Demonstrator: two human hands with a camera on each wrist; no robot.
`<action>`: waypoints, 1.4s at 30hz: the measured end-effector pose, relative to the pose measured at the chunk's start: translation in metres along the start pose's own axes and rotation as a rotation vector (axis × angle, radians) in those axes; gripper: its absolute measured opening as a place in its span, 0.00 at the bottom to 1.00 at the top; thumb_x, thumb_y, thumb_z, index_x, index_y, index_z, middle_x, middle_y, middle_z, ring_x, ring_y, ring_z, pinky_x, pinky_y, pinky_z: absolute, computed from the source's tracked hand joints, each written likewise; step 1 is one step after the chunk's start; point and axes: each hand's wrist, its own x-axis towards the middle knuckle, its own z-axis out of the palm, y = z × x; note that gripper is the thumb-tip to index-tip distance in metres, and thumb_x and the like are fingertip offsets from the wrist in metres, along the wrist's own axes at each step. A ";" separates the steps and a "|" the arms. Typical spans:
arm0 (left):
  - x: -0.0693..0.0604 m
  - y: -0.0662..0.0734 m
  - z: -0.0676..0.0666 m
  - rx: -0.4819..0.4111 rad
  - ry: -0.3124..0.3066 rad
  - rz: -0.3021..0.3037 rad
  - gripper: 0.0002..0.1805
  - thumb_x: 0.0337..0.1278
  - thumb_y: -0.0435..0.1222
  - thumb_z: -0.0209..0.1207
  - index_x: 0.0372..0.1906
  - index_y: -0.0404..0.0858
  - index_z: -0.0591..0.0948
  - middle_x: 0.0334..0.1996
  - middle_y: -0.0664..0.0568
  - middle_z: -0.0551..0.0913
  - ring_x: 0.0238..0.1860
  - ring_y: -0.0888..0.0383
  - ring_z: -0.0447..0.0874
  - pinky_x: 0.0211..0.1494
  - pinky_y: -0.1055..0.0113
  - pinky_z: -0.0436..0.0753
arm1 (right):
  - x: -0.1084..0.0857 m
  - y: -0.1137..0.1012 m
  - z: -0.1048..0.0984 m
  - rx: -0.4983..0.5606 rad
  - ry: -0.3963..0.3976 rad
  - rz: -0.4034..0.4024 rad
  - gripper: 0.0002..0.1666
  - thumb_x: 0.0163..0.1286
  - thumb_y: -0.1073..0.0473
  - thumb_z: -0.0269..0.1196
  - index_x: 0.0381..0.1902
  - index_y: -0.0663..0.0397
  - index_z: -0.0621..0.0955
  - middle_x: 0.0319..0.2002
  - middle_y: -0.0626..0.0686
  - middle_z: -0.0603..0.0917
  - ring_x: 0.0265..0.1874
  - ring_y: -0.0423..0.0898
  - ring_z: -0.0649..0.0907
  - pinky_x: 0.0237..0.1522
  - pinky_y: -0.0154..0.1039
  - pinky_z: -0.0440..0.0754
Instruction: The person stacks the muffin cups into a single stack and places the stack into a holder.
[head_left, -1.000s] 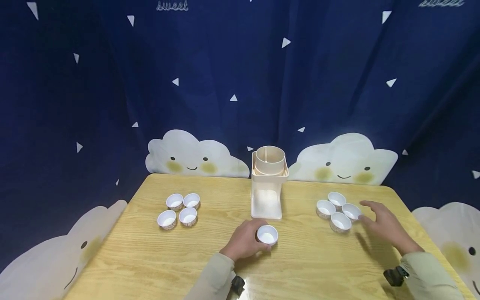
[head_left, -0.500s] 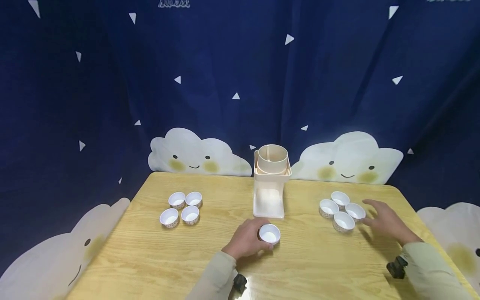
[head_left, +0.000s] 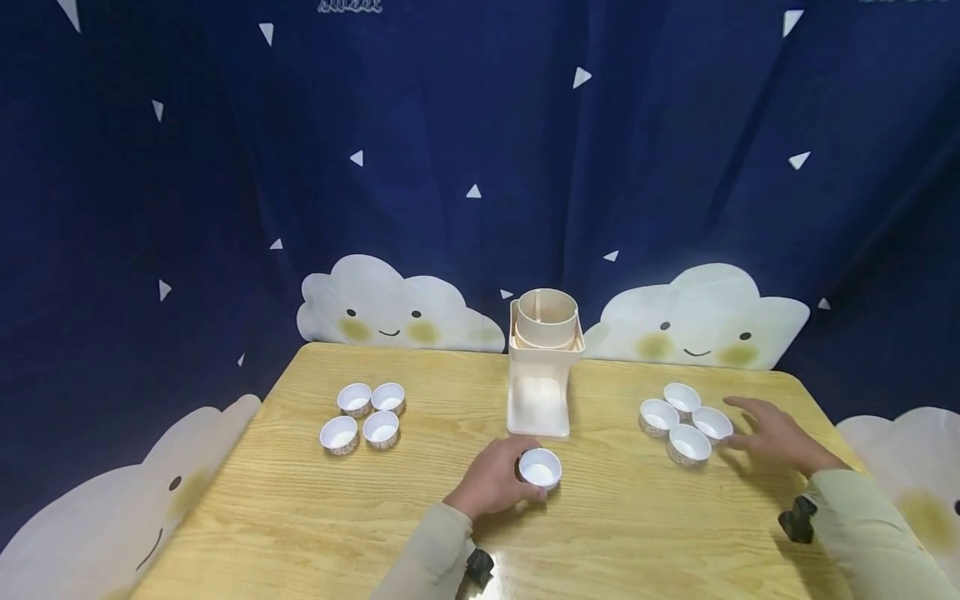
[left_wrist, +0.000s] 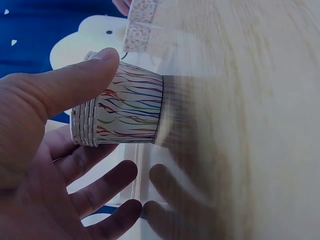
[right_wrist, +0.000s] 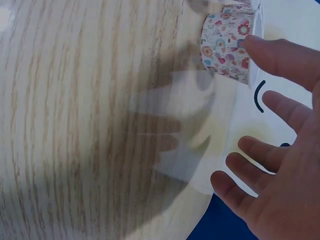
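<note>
Near the middle of the table my left hand [head_left: 495, 482] grips a small stack of paper baking cups [left_wrist: 132, 107], with thumb and fingers on opposite sides. Wavy coloured lines cover these cups, and several rims show nested together in the left wrist view. They stand upright on the wood, white inside. At the right my right hand [head_left: 776, 435] has its fingers spread beside a group of several baking cups [head_left: 689, 444]. Its thumb lies close to the nearest one, a flower-patterned cup [right_wrist: 227, 45]; whether they touch I cannot tell.
Behind the held stack stands a cream plastic holder [head_left: 538, 400] with a round cylinder [head_left: 547, 321] on top. Several more white baking cups [head_left: 381, 428] sit grouped at the left of the wooden table [head_left: 300, 517]. A dark blue curtain [head_left: 420, 167] hangs behind.
The head view has shifted slightly. My right hand has moved a little beside the cups, its fingers still spread. My left hand keeps its grip on the stack in the same place.
</note>
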 end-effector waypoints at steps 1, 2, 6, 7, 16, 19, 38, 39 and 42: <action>0.000 0.000 0.000 -0.004 -0.004 -0.002 0.24 0.35 0.44 0.79 0.43 0.51 0.82 0.36 0.62 0.83 0.36 0.67 0.74 0.41 0.72 0.72 | 0.000 0.001 0.000 0.015 -0.013 0.008 0.51 0.58 0.49 0.71 0.70 0.72 0.62 0.67 0.79 0.62 0.64 0.79 0.61 0.60 0.74 0.61; 0.000 0.000 0.001 -0.010 -0.010 -0.008 0.24 0.35 0.44 0.78 0.43 0.51 0.82 0.36 0.62 0.83 0.36 0.67 0.74 0.41 0.72 0.72 | 0.000 0.002 0.001 0.032 -0.021 0.009 0.51 0.59 0.49 0.71 0.70 0.72 0.62 0.67 0.79 0.61 0.64 0.79 0.60 0.60 0.74 0.61; 0.000 0.000 0.001 -0.018 -0.017 -0.004 0.24 0.34 0.44 0.79 0.43 0.50 0.82 0.35 0.61 0.84 0.34 0.67 0.75 0.40 0.72 0.72 | 0.000 0.006 0.002 0.099 -0.063 0.016 0.52 0.60 0.50 0.70 0.71 0.73 0.60 0.69 0.80 0.58 0.65 0.81 0.59 0.60 0.76 0.61; 0.000 0.000 0.001 -0.018 -0.015 0.000 0.25 0.34 0.43 0.79 0.43 0.50 0.82 0.35 0.61 0.84 0.34 0.67 0.75 0.39 0.72 0.72 | 0.001 0.007 0.002 0.112 -0.072 0.022 0.52 0.61 0.49 0.70 0.72 0.72 0.59 0.70 0.80 0.57 0.65 0.82 0.58 0.60 0.76 0.61; 0.001 0.000 0.000 -0.023 -0.028 0.005 0.24 0.35 0.43 0.79 0.43 0.50 0.82 0.36 0.61 0.85 0.35 0.67 0.76 0.40 0.72 0.73 | 0.003 0.004 0.001 0.181 -0.124 0.079 0.54 0.61 0.48 0.69 0.75 0.67 0.56 0.72 0.80 0.52 0.66 0.85 0.55 0.60 0.78 0.61; 0.002 -0.001 0.001 -0.019 -0.023 0.006 0.24 0.35 0.43 0.79 0.43 0.51 0.82 0.37 0.61 0.85 0.36 0.68 0.76 0.40 0.73 0.74 | 0.005 0.004 0.002 0.190 -0.120 0.069 0.54 0.60 0.49 0.70 0.74 0.67 0.58 0.72 0.79 0.53 0.67 0.84 0.54 0.61 0.78 0.58; 0.002 -0.001 0.003 -0.027 -0.030 0.017 0.27 0.37 0.42 0.78 0.48 0.49 0.81 0.41 0.59 0.85 0.39 0.66 0.78 0.44 0.71 0.75 | 0.010 0.006 0.011 0.171 -0.103 0.122 0.54 0.58 0.41 0.71 0.71 0.68 0.64 0.72 0.78 0.57 0.69 0.81 0.54 0.64 0.76 0.57; 0.002 -0.002 0.003 -0.025 -0.026 0.023 0.28 0.37 0.42 0.78 0.49 0.48 0.81 0.43 0.59 0.85 0.39 0.66 0.79 0.44 0.71 0.76 | 0.010 0.006 0.012 0.172 -0.099 0.121 0.54 0.58 0.41 0.71 0.71 0.68 0.64 0.72 0.78 0.57 0.69 0.81 0.54 0.64 0.76 0.57; 0.002 -0.003 0.006 -0.030 -0.021 0.031 0.31 0.39 0.41 0.78 0.54 0.47 0.80 0.48 0.57 0.85 0.43 0.64 0.80 0.48 0.71 0.77 | 0.010 0.007 0.013 0.178 -0.084 0.114 0.53 0.59 0.41 0.71 0.70 0.69 0.65 0.71 0.78 0.58 0.69 0.81 0.54 0.64 0.76 0.57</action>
